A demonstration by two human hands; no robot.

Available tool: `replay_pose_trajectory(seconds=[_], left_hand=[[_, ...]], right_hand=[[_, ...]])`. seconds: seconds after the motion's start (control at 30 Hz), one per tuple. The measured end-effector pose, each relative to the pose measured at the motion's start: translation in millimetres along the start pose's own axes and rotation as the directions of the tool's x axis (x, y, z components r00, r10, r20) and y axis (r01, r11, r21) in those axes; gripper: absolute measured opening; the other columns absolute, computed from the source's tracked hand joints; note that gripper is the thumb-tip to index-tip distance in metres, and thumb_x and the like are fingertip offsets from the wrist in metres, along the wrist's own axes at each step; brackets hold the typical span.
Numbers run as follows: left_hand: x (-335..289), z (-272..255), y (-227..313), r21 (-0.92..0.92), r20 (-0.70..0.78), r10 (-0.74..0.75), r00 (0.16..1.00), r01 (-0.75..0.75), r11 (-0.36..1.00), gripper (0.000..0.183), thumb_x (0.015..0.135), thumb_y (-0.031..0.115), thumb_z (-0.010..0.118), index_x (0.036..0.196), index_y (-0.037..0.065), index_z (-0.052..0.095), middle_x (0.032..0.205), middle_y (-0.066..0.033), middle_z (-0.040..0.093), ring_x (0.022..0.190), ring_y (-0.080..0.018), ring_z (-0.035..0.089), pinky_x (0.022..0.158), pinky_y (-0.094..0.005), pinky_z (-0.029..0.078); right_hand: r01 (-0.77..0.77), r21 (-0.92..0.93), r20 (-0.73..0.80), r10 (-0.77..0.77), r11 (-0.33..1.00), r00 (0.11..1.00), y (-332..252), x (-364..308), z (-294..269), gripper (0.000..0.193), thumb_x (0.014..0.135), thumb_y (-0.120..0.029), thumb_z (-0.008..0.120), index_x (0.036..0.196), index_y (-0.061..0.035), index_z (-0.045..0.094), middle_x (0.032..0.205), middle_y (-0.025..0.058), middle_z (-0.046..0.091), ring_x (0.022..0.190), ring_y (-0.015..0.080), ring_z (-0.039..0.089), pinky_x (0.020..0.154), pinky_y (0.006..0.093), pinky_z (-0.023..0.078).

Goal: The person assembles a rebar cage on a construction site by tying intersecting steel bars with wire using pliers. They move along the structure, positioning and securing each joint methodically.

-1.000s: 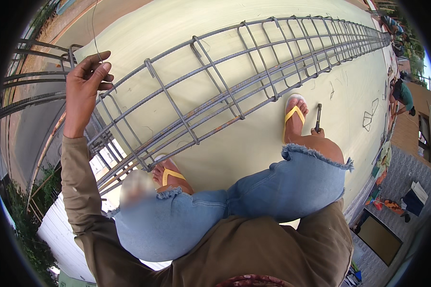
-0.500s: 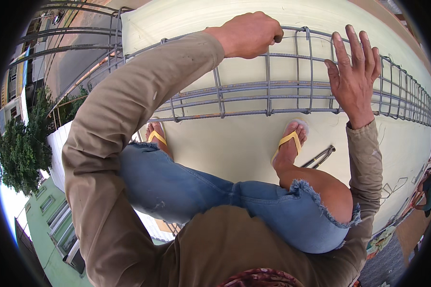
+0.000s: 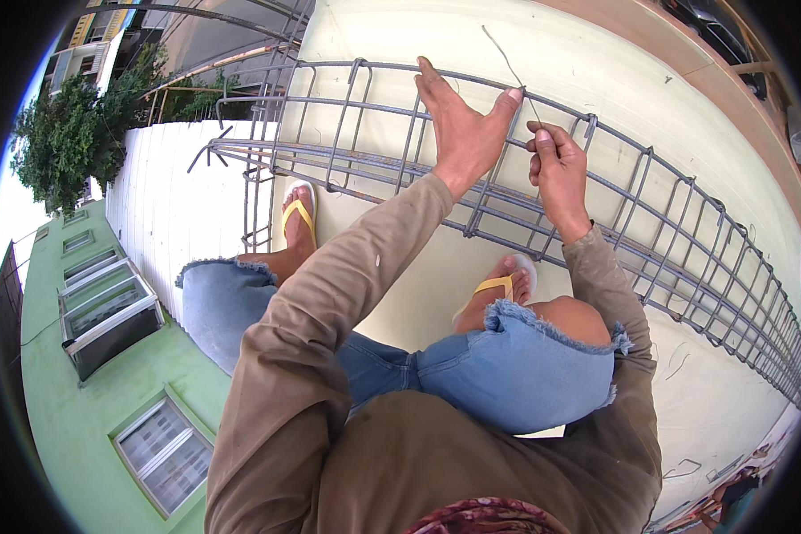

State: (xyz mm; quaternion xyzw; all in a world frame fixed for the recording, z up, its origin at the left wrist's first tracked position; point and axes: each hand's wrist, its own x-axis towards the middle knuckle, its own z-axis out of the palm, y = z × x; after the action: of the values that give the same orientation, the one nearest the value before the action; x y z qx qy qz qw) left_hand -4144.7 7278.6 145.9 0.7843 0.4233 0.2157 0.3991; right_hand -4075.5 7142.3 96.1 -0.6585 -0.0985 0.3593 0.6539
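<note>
A long rebar cage [image 3: 472, 222] of grey bars and stirrups runs across in front of me. A thin tie wire [image 3: 503, 55] is looped at its top bar, one end sticking up and away. My right hand [image 3: 561, 173] pinches the wire's other end between thumb and fingers, just on the near side of that bar. My left hand [image 3: 465, 129] lies over the cage with fingers and thumb spread. Its thumb tip presses beside the wire where it meets the top bar. The left fingertips reach past the same bar, further left.
My feet in yellow-strapped flip-flops [image 3: 300, 209] stand on the pale surface [image 3: 378, 307] close to the cage. More rebar [image 3: 258, 191] stands at its left end, near a white corrugated wall [image 3: 173, 196] and a green building [image 3: 71, 427]. Bent wire scraps [image 3: 683, 469] lie at the lower right.
The view has turned along the cage. My left hand has gone from closed to spread on the top bar. My right hand, spread before, now pinches the wire.
</note>
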Motion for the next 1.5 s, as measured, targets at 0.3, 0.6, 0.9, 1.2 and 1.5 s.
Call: replay_pose_trajectory(seconds=[0.3, 0.6, 0.9, 1.2, 1.5], left_hand=[[-58, 28, -50, -0.443, 0.338, -0.308, 0.889, 0.439, 0.781, 0.035, 0.107, 0.025, 0.046, 0.108, -0.006, 0.063, 0.076, -0.0065, 0.064, 0.064, -0.0116, 0.058, 0.055, -0.0283, 0.048], [-36, 33, -111, -0.372, 0.358, -0.473, 0.805, 0.588, 0.718, 0.038, 0.097, 0.032, 0.064, 0.104, -0.006, 0.067, 0.077, -0.0007, 0.056, 0.061, -0.0123, 0.051, 0.055, -0.0298, 0.043], [-58, 53, -118, -0.219, 0.296, -0.324, 0.899, 0.394, 0.893, 0.042, 0.093, 0.037, 0.068, 0.095, -0.005, 0.071, 0.082, -0.0171, 0.070, 0.077, -0.0235, 0.067, 0.072, -0.0375, 0.051], [-56, 41, -114, -0.054, 0.108, -0.144, 0.984, 0.150, 0.987, 0.033, 0.098, 0.030, 0.059, 0.105, 0.000, 0.071, 0.097, -0.0216, 0.061, 0.086, -0.0395, 0.064, 0.080, -0.0474, 0.052], [-63, 58, -75, -0.011, 0.404, -0.028, 0.914, 0.036, 0.999, 0.032, 0.102, 0.023, 0.050, 0.104, -0.003, 0.069, 0.095, -0.0297, 0.063, 0.091, -0.0477, 0.061, 0.086, -0.0542, 0.049]], right_hand=[[0.455, -0.437, 0.210, -0.404, 0.776, 0.890, 53, -46, -6, 0.025, 0.102, -0.021, 0.059, 0.116, -0.0020, 0.069, 0.100, 0.0148, 0.069, 0.093, 0.0293, 0.066, 0.084, 0.0400, 0.052], [0.230, -0.970, 0.197, -0.308, 0.073, 0.931, 97, 11, -126, 0.032, 0.095, -0.022, 0.064, 0.124, -0.0090, 0.063, 0.117, 0.0148, 0.066, 0.112, 0.0351, 0.060, 0.094, 0.0506, 0.044], [0.229, -0.877, 0.195, -0.123, 0.423, 0.973, 66, 28, -140, 0.024, 0.097, -0.026, 0.064, 0.115, -0.0098, 0.067, 0.093, 0.0180, 0.071, 0.089, 0.0398, 0.068, 0.077, 0.0463, 0.051], [0.375, -0.911, 0.330, -0.244, 0.170, 0.912, 76, 20, -140, 0.021, 0.100, -0.024, 0.060, 0.110, -0.0059, 0.065, 0.089, 0.0181, 0.069, 0.082, 0.0408, 0.066, 0.068, 0.0502, 0.050], [0.415, -0.883, 0.425, 0.000, 0.220, 0.905, 58, 40, -140, 0.021, 0.100, -0.023, 0.057, 0.098, -0.0025, 0.060, 0.080, 0.0246, 0.065, 0.082, 0.0466, 0.064, 0.068, 0.0547, 0.047]])
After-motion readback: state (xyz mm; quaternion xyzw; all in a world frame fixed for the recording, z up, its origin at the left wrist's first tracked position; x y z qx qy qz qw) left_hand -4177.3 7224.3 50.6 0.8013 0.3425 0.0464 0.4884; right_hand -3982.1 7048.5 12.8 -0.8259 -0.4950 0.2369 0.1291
